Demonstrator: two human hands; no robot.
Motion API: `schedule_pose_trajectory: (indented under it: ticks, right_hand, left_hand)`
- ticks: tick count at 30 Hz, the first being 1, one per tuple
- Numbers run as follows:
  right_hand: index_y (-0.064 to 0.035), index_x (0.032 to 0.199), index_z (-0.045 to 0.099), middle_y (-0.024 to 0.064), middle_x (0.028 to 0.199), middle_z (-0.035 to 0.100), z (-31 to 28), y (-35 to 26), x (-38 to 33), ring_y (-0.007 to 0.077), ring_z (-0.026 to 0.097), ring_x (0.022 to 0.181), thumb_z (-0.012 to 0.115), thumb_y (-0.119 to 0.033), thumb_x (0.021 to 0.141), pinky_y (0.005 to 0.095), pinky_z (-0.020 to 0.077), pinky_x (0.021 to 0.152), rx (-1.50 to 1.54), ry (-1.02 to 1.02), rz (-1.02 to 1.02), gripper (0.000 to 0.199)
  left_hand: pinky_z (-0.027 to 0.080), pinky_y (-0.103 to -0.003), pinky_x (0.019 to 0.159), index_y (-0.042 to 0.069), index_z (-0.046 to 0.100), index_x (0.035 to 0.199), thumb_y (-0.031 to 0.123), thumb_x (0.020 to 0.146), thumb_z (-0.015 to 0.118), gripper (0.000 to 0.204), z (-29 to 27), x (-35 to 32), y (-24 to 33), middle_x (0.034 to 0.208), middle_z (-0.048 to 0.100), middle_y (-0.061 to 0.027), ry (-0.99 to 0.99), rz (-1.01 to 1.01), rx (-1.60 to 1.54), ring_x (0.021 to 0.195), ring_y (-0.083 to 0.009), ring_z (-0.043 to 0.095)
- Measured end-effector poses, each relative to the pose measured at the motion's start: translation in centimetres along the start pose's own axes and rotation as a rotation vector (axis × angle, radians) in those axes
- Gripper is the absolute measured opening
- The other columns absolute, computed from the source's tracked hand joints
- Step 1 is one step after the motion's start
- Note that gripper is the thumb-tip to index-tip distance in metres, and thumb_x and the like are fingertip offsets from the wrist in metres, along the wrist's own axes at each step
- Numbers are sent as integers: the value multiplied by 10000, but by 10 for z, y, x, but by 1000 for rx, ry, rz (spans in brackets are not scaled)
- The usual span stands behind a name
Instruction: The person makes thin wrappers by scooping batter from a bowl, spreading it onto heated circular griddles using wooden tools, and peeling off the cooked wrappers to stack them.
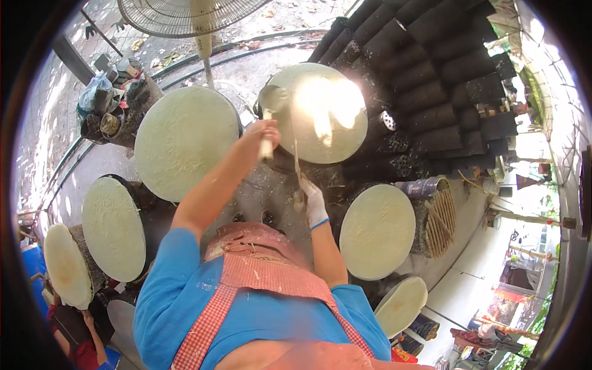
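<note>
Two hands work at the far steaming drum (320,111), which carries a pale round batter sheet glaring in sunlight. Left hand (262,132) has its fingers closed around a ladle handle; the ladle (271,98) bowl rests at the sheet's left edge. Right hand (313,200), gloved, grips a thin stick (296,161) whose long axis points far, toward the sheet's near edge just beyond it.

Support: grey concrete floor (259,197), flecked with pale debris. Dark drum-shaped stoves (154,209) stand directly on it in an arc. Each stove carries a round pale cloth-covered top (185,142); five more tops are visible, one glaring in sunlight (320,111). A woven basket of thin sticks (439,223) stands beside the right-hand stove. A stack of black cylindrical blocks (431,74) rises behind. A pedestal fan (197,18) stands at the far side.
</note>
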State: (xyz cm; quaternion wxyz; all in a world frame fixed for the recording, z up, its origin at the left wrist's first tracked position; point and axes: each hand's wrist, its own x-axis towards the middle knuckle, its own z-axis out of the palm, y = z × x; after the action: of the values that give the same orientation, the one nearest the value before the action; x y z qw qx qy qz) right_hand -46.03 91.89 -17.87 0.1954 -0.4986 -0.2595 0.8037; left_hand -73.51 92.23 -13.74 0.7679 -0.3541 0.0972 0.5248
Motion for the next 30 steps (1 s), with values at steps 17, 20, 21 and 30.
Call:
schedule_pose_trajectory:
  ticks: [17,20,21,30]
  right_hand:
    - [-19,1080,671,119,843,717,-34,-39,5,224,668,715,650,-252,859,346,499,651,-1114,394,-791,322]
    - [-1,1015,689,23,722,642,-27,6,3,120,558,615,657,-198,840,288,436,554,-674,-31,-457,266]
    - [18,1021,683,13,715,617,-29,18,-7,97,517,574,640,-196,843,264,407,516,-629,-247,-387,281]
    - [-13,1156,602,-36,509,402,-13,75,-52,71,332,363,542,-220,922,225,237,335,-1018,-813,-324,317]
  left_hand:
    - [359,-246,385,283,375,1395,310,1028,331,371,-183,-187,-93,623,346,-15,-790,-37,86,445,-97,345]
    - [354,-244,378,145,468,1116,344,1009,374,245,-228,-218,-147,604,351,-17,-615,117,-148,432,-104,355]
    - [358,-249,370,61,510,875,366,994,407,342,-259,-221,-165,601,353,-17,-567,142,-230,441,-109,372]
    - [312,-215,345,114,513,965,299,993,421,208,-403,-209,-402,570,331,19,-767,734,-656,420,-72,331]
